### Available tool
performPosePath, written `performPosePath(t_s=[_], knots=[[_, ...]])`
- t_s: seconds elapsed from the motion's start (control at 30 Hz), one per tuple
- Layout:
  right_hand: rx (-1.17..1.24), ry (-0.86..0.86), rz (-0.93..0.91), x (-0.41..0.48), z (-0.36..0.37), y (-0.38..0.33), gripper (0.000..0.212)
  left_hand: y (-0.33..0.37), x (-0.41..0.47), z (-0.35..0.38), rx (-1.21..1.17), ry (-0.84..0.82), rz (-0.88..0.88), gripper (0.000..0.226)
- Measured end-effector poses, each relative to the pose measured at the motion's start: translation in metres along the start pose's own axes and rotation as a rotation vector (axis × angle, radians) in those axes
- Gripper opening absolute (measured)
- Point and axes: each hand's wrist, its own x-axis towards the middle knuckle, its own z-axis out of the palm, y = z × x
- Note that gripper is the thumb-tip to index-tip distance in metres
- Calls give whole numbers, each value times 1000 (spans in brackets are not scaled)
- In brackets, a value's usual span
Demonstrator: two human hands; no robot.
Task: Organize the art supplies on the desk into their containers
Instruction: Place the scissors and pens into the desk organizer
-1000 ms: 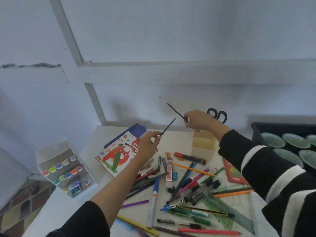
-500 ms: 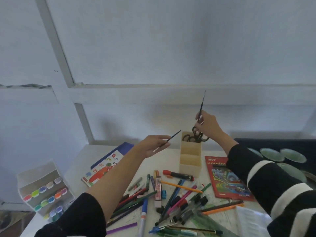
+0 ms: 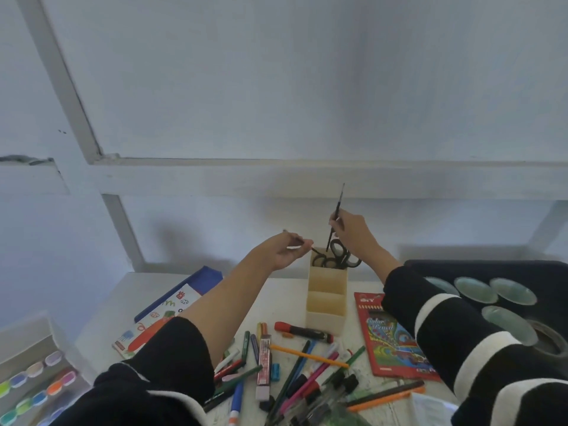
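Note:
My right hand (image 3: 353, 230) pinches a thin black paintbrush (image 3: 335, 219), held nearly upright with its lower end at the back compartment of the cream stepped holder (image 3: 325, 298). Black scissors (image 3: 338, 259) stand in that same compartment. My left hand (image 3: 287, 252) pinches a second thin black brush (image 3: 315, 249) whose tip touches the holder's back left rim. Several pens, markers and pencils (image 3: 295, 367) lie loose on the white desk (image 3: 282, 305) in front of the holder.
An oil pastels box (image 3: 159, 321) lies at the left, a red colour pencil box (image 3: 393, 336) at the right. A black paint tray with round wells (image 3: 507, 290) stands far right. A clear rack of coloured markers (image 3: 33, 385) sits at lower left.
My left hand has moved right, bringing its brush up to the holder's rim. My right hand has lowered its upright brush toward the back compartment. The view has tilted slightly.

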Motion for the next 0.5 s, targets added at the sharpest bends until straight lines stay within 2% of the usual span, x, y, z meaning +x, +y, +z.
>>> performPosePath(t_s=[0.07,0.17,0.3,0.5], knots=[[-74,-36,-10,2,6,4,18,-1,5,3,15,18,-6,12],[-95,-73,27,4,13,11,20,-5,11,3,74,-2,-47,29],[-123,-105,20,0,17,19,29,-15,16,3,174,10,-66,32],[-50,32,-42,-14,12,21,36,-30,21,-14,268,100,-32,29]])
